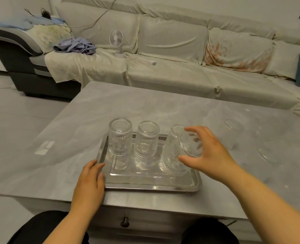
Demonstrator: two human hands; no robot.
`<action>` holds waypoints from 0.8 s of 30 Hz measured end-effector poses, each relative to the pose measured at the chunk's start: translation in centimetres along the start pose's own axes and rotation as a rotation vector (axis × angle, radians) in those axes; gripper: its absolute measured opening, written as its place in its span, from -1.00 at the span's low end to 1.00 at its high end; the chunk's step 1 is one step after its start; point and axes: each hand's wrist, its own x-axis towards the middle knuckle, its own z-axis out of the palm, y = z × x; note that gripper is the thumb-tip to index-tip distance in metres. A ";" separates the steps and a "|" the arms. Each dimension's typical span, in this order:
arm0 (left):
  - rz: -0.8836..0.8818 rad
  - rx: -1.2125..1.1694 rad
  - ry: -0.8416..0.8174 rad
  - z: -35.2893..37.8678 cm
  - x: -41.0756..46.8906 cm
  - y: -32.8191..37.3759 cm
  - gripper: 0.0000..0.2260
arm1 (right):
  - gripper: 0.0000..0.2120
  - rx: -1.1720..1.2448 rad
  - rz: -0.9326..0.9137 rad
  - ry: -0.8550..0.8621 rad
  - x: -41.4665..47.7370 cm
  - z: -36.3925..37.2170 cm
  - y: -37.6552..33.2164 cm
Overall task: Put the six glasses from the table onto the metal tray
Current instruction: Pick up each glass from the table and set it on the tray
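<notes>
A rectangular metal tray (151, 184) lies on the grey table near its front edge. Two ribbed clear glasses (120, 136) (146, 140) stand upside down along the tray's far side. A third glass (172, 155) leans tilted at the tray's right end, its rim down on the tray. My right hand (210, 154) grips that glass around its base, thumb below and fingers over the top. My left hand (91, 180) rests flat at the tray's front left corner, thumb against the rim. More clear glasses (233, 125) (268, 154) show faintly on the table to the right.
The grey marble-look table (145, 106) has a drawer knob (125, 222) under its front edge. Behind it runs a covered sofa (172, 41) with a small white fan (117, 41) and crumpled clothes (75, 45). My knees are under the table's front.
</notes>
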 end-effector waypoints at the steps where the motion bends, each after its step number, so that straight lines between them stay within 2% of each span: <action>1: 0.004 -0.006 0.003 0.0 0.0 -0.1 -0.73 | -0.35 0.012 -0.031 -0.023 0.2 0.9 -0.8; 7: -0.065 -0.099 0.061 -0.5 0.5 -0.8 -0.72 | -0.31 0.007 -0.107 -0.168 1.8 6.8 -4.3; 12: -0.032 -0.081 0.008 -0.4 0.4 -1.1 -0.72 | -0.31 -0.056 -0.135 -0.247 3.1 9.5 -5.3; 24: 0.050 0.105 -0.041 -0.2 0.5 -1.3 -0.63 | -0.35 0.032 -0.096 -0.193 3.6 10.3 -4.9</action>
